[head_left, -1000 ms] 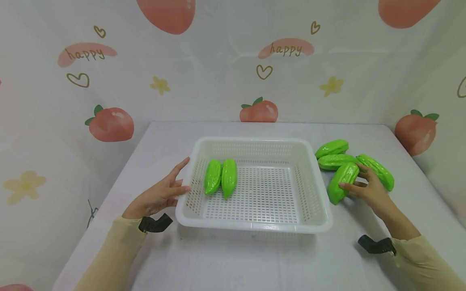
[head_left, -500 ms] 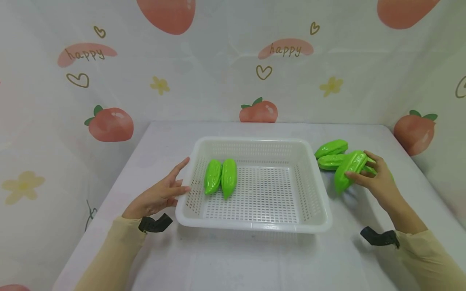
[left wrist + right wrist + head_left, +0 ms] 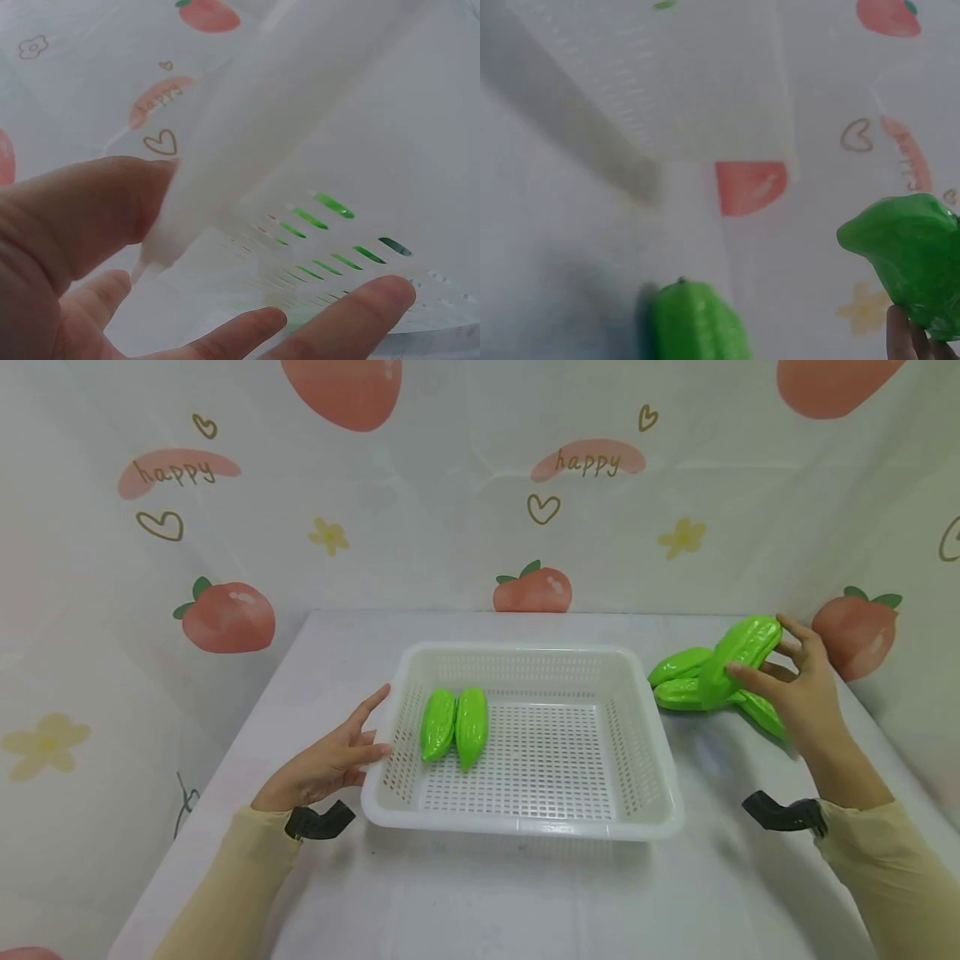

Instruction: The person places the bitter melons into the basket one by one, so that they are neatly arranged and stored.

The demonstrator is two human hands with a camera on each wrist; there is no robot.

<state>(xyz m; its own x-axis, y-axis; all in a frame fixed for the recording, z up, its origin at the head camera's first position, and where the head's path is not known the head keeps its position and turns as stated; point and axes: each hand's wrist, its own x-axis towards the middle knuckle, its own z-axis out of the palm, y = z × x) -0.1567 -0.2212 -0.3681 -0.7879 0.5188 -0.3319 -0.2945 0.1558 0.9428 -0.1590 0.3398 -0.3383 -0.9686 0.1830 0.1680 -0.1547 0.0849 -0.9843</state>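
A white perforated plastic basket (image 3: 525, 828) stands mid-table, with two green ridged gourds (image 3: 438, 725) side by side in its left part. My left hand (image 3: 326, 764) holds the basket's left rim; in the left wrist view, the thumb (image 3: 97, 210) reaches over the rim while the fingers (image 3: 352, 322) spread along the outer wall. To the right of the basket, my right hand (image 3: 806, 689) grips a green ridged gourd (image 3: 738, 660), tilted and raised above the table. Below and behind it, several more gourds (image 3: 678, 695) lie in a group, partly covered by the held one.
A white cloth covers the table (image 3: 480, 902). Behind it hangs a printed backdrop (image 3: 450, 510) with peaches, hearts and flowers. A dark wrist mount (image 3: 783, 812) sticks out from the right sleeve, another mount (image 3: 321, 820) from the left.
My right hand has lifted the gourd and moved it away from me and slightly right, over the others. My left hand and the basket have stayed put.
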